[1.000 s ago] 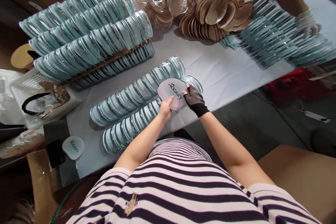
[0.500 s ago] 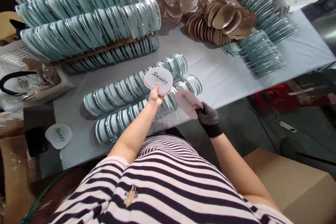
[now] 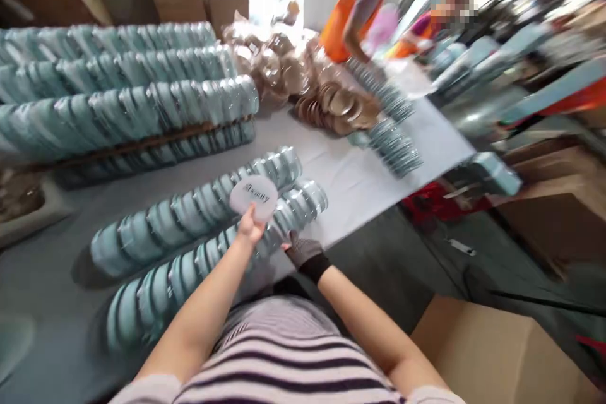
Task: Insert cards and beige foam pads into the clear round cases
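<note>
My bare left hand (image 3: pixel 250 227) pinches a few white, rounded cards (image 3: pixel 254 197) printed with dark "beauty" lettering, held above two rows of clear-and-teal packs. My right hand (image 3: pixel 303 252), in a dark fingerless glove, is low beside the front row (image 3: pixel 189 278), its fingers drawn together near the packs. Blur hides what is in those fingers, and whether they touch a pack. Behind the cards lies the back row (image 3: pixel 189 214) of similar packs.
Long stacked rows of teal packs (image 3: pixel 127 113) fill the left. Brown oval pads (image 3: pixel 338 107) and more packs (image 3: pixel 395 148) lie at the far right of the table (image 3: pixel 350 202). A person in orange (image 3: pixel 355 6) leans there. A cardboard box (image 3: pixel 492 347) stands lower right.
The view has tipped up, showing more of the room. My right hand has moved left to the front row; the card it held no longer shows. The left hand still holds its cards.
</note>
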`<action>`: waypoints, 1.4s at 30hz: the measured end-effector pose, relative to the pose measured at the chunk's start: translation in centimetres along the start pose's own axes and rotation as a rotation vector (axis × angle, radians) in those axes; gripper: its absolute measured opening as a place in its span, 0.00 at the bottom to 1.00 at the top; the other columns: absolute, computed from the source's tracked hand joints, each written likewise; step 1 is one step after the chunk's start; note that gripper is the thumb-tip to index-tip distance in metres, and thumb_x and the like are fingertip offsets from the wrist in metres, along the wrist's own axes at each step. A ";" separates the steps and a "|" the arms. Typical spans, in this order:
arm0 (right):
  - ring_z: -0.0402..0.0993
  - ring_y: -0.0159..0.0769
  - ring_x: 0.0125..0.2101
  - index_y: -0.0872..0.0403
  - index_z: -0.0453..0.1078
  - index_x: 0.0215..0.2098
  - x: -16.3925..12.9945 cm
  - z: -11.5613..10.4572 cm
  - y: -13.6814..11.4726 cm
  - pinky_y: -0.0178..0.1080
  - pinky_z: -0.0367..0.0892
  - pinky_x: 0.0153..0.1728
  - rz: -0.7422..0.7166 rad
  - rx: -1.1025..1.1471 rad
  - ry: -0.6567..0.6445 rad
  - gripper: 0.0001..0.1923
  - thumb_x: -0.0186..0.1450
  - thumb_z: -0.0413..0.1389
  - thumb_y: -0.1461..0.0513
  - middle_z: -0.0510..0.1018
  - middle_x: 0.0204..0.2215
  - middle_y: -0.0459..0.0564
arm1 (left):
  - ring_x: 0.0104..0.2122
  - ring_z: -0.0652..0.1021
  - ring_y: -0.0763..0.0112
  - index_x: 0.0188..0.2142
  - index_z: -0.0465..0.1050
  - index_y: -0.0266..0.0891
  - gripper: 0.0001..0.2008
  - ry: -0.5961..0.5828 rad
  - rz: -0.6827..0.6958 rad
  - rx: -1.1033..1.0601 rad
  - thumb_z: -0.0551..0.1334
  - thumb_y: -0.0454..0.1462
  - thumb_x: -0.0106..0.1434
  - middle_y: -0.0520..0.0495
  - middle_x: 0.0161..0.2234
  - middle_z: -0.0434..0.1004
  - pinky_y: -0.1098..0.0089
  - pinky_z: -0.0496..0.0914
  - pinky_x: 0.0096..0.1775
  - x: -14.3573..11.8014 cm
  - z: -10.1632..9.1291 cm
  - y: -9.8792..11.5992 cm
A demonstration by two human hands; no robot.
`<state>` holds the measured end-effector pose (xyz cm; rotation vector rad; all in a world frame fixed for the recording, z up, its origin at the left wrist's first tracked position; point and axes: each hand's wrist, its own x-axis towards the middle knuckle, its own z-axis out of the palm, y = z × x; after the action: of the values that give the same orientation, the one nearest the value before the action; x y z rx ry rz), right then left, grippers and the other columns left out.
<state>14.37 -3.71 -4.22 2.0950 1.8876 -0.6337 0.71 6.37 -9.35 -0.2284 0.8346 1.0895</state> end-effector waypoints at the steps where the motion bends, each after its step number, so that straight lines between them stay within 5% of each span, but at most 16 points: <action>1: 0.80 0.46 0.31 0.55 0.69 0.51 -0.1 0.4 0.1 0.37 0.63 0.28 0.034 -0.018 0.002 0.20 0.68 0.51 0.51 0.81 0.29 0.55 | 0.39 0.83 0.68 0.62 0.64 0.37 0.20 0.005 0.004 -0.002 0.51 0.34 0.71 0.41 0.47 0.81 0.64 0.75 0.50 0.1 -0.4 -0.1; 7: 0.80 0.44 0.41 0.46 0.69 0.47 2.6 4.2 1.3 0.39 0.71 0.37 -0.003 0.107 0.101 0.14 0.70 0.44 0.57 0.82 0.41 0.49 | 0.34 0.83 0.70 0.62 0.64 0.43 0.22 -0.022 -0.001 -0.037 0.54 0.31 0.69 0.43 0.46 0.82 0.71 0.79 0.40 2.2 -2.0 -0.9; 15: 0.80 0.48 0.42 0.42 0.68 0.49 4.6 5.4 0.3 0.44 0.72 0.37 -0.047 0.044 0.079 0.18 0.69 0.40 0.57 0.83 0.42 0.49 | 0.35 0.83 0.70 0.62 0.65 0.44 0.23 -0.047 0.069 0.020 0.54 0.29 0.69 0.45 0.44 0.82 0.69 0.79 0.40 1.5 -1.4 -0.7; 26: 0.81 0.44 0.41 0.44 0.72 0.42 5.0 3.5 -0.7 0.39 0.71 0.36 -0.061 -0.002 0.092 0.14 0.68 0.45 0.59 0.83 0.39 0.46 | 0.40 0.83 0.65 0.63 0.62 0.49 0.24 -0.094 -0.043 -0.064 0.54 0.32 0.69 0.45 0.48 0.81 0.63 0.78 0.46 2.9 -2.3 0.8; 33: 0.78 0.39 0.44 0.51 0.71 0.50 3.4 3.0 -0.6 0.38 0.67 0.40 -0.018 0.016 -0.078 0.17 0.71 0.43 0.61 0.81 0.44 0.56 | 0.52 0.78 0.62 0.61 0.64 0.38 0.21 -0.019 -0.082 -0.009 0.53 0.38 0.71 0.39 0.51 0.78 0.58 0.71 0.55 0.5 0.1 1.1; 42: 0.77 0.43 0.47 0.54 0.71 0.50 4.7 3.9 -0.8 0.44 0.67 0.45 -0.054 -0.042 -0.209 0.18 0.71 0.42 0.65 0.78 0.46 0.63 | 0.59 0.72 0.63 0.58 0.69 0.40 0.18 -0.104 -0.036 0.002 0.53 0.38 0.71 0.42 0.58 0.73 0.58 0.66 0.60 1.1 -0.7 1.3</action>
<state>13.27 -1.28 -9.81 1.8769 1.8299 -0.7846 -0.49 7.34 -10.36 -0.1827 0.7359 1.0574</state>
